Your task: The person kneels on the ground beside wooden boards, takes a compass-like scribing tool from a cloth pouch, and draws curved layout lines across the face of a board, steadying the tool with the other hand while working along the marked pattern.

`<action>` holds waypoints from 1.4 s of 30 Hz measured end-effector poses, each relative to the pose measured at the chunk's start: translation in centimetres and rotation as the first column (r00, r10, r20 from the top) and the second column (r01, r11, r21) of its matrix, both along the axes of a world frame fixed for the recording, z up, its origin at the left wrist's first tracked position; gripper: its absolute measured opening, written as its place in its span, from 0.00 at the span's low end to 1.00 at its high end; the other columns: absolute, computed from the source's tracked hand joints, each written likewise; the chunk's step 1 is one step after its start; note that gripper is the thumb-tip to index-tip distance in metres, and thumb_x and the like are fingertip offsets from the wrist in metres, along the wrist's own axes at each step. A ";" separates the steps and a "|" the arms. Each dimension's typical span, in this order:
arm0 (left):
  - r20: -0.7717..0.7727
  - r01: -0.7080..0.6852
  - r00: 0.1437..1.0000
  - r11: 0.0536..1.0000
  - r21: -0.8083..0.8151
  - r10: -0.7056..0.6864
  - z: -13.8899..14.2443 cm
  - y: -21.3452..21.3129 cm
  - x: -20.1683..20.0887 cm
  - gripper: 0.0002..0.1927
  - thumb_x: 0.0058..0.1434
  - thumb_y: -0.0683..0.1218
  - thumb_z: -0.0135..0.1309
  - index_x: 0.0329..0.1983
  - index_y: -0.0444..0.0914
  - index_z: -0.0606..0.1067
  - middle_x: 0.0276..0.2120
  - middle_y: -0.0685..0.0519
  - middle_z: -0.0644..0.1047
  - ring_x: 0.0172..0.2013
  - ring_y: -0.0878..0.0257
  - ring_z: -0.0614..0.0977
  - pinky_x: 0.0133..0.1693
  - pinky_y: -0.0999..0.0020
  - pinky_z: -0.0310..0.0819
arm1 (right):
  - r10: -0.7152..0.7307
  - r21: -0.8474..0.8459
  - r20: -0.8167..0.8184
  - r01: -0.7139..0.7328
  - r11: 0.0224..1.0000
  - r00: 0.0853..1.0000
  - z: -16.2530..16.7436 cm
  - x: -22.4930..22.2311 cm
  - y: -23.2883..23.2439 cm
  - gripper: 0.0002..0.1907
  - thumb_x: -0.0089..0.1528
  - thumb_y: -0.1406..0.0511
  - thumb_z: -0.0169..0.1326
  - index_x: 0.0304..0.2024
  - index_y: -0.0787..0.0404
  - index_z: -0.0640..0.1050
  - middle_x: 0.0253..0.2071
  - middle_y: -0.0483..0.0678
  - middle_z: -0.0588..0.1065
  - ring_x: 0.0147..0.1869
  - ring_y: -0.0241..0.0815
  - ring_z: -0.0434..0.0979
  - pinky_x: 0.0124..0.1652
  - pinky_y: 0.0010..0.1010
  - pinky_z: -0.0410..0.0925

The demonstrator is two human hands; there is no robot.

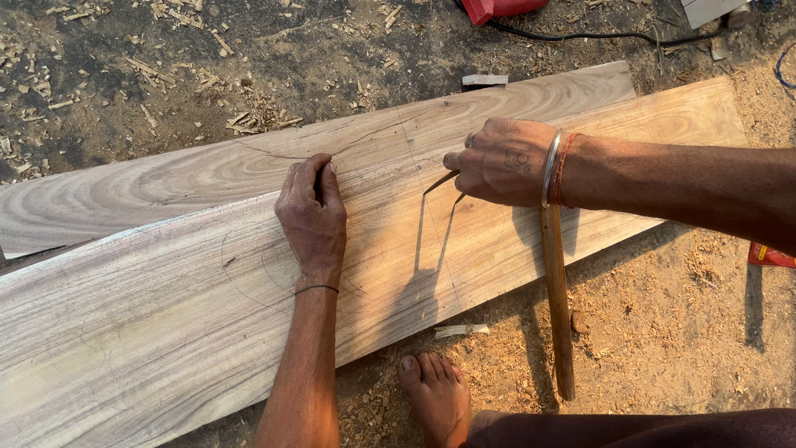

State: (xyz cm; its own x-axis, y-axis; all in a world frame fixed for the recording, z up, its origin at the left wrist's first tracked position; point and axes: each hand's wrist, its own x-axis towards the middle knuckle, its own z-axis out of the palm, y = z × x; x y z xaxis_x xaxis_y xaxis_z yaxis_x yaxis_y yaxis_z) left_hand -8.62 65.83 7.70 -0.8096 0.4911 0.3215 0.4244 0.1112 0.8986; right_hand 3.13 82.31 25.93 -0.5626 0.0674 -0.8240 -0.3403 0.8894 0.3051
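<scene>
Two long pale wooden planks lie side by side on the ground: a far plank (207, 170) and a near plank (149, 323). Faint pencilled curves (249, 265) are drawn on the near one. My left hand (313, 214) presses down on the near plank by the seam, fingers bunched together. My right hand (502, 162) grips a thin metal divider (439, 182) whose two legs point down-left onto the near plank and cast a long shadow. A wooden stick (557, 290) runs from under my right wrist down over the plank's edge onto the ground.
My bare foot (435, 394) rests on sawdust just below the near plank. A small wood sliver (461, 330) lies beside it. Wood chips litter the dark ground at the top. A red power tool (497, 8) with a black cable (580, 35) sits at the top edge. A red object (771, 255) lies far right.
</scene>
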 end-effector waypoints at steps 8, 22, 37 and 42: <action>-0.011 -0.001 1.000 1.000 -0.001 0.001 0.0 -0.1 -0.1 0.04 0.70 0.39 0.56 0.46 0.35 0.78 0.38 0.49 0.80 0.35 0.58 0.84 0.35 0.62 0.79 | 0.010 0.015 -0.021 -0.009 1.000 1.000 -0.1 -0.6 0.2 0.10 0.68 0.61 0.50 0.38 0.58 0.80 0.49 0.45 0.77 0.48 0.41 0.83 0.43 0.30 0.78; -0.026 -0.007 1.000 1.000 0.009 0.007 0.3 -0.2 -0.1 0.04 0.70 0.38 0.56 0.46 0.35 0.78 0.38 0.48 0.80 0.37 0.56 0.84 0.37 0.61 0.78 | 0.071 0.001 -0.091 -0.071 0.997 0.993 0.2 -2.0 0.0 0.16 0.68 0.65 0.47 0.58 0.52 0.64 0.39 0.44 0.75 0.46 0.44 0.82 0.39 0.32 0.78; 0.002 0.003 1.000 1.000 -0.001 -0.003 0.4 -0.2 -0.1 0.05 0.69 0.38 0.56 0.46 0.34 0.78 0.38 0.48 0.80 0.36 0.55 0.84 0.37 0.60 0.78 | 0.167 0.006 -0.190 -0.169 0.986 0.968 -1.9 -2.3 0.7 0.10 0.66 0.63 0.51 0.49 0.58 0.69 0.37 0.48 0.75 0.45 0.42 0.81 0.37 0.28 0.78; -0.004 0.005 1.000 1.000 0.011 -0.004 0.6 -0.2 -0.2 0.04 0.69 0.38 0.55 0.46 0.34 0.78 0.38 0.47 0.80 0.37 0.54 0.84 0.37 0.60 0.78 | 0.252 0.006 -0.277 -0.261 0.965 0.927 -1.8 -2.7 0.0 0.08 0.66 0.62 0.51 0.44 0.59 0.72 0.37 0.49 0.75 0.45 0.43 0.80 0.36 0.29 0.78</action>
State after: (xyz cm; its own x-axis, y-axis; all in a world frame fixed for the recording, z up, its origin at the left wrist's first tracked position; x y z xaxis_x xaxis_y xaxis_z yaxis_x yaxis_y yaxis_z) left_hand -8.79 65.62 8.26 -0.8062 0.4911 0.3300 0.4282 0.0994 0.8982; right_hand 0.46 82.36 24.10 -0.7607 -0.1314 -0.6356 -0.4653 0.7932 0.3928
